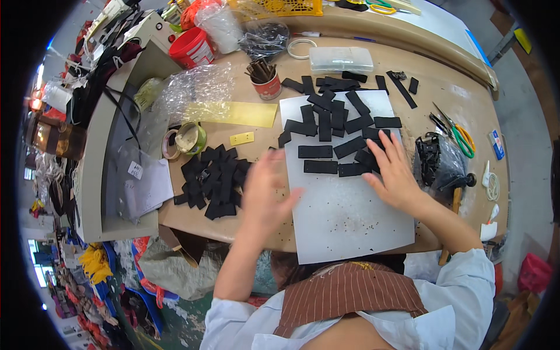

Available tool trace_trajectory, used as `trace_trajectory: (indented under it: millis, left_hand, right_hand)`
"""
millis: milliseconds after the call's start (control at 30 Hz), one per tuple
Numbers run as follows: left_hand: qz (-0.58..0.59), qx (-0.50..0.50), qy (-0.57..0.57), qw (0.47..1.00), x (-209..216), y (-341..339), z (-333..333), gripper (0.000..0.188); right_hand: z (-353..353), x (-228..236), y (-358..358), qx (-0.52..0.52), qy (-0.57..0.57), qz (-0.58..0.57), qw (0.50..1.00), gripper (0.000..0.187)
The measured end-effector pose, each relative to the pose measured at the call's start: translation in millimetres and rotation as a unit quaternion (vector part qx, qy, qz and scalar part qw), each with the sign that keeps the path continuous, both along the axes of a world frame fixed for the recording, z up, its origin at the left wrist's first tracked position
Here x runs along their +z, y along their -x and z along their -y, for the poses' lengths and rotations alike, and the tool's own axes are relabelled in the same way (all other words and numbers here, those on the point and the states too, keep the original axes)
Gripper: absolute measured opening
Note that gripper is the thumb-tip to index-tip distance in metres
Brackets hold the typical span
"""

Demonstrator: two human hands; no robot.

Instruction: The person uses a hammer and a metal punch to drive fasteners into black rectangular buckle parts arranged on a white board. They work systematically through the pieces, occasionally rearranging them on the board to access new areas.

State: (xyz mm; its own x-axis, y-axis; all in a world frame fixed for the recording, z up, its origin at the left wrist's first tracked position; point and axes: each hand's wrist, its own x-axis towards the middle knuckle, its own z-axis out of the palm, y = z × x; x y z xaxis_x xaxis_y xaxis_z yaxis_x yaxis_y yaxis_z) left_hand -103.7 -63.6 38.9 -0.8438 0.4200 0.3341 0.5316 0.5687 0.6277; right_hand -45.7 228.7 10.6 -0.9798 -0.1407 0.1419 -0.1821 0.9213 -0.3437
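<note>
Short black fabric strips point(315, 151) lie in loose rows and heaps on a white board point(315, 233). My right hand point(398, 174) rests over the right edge of these strips with fingers spread, its fingertips on or just above the nearest ones. My left hand point(265, 184) is blurred by motion at the board's left edge, thumb held apart, nothing visible in it. Beside it on the left is a pile of black pieces point(216, 181). Small dark specks are scattered over the lower part of the board.
Left of the board are tape rolls point(191, 138), a yellow card point(242, 138), a tin of dark sticks point(267, 87) and a red bucket point(191, 48). Scissors point(461, 137), a hammer point(457, 198) and black parts in plastic point(429, 157) lie right. A clear box point(340, 59) stands behind.
</note>
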Motion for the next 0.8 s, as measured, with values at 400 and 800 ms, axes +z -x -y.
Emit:
trace_trajectory:
  millis: [400, 800]
  left_hand:
    - [-0.007, -0.180, 0.081, 0.980, -38, 20, -53, 0.063]
    - [-0.025, -0.074, 0.000, 0.997, -52, -15, -6, 0.036]
  right_hand:
    - [-6, 7, 13, 0.079, -0.001, -0.026, 0.997, 0.084]
    - [85, -2, 12, 0.210, 0.123, -0.028, 0.970, 0.056]
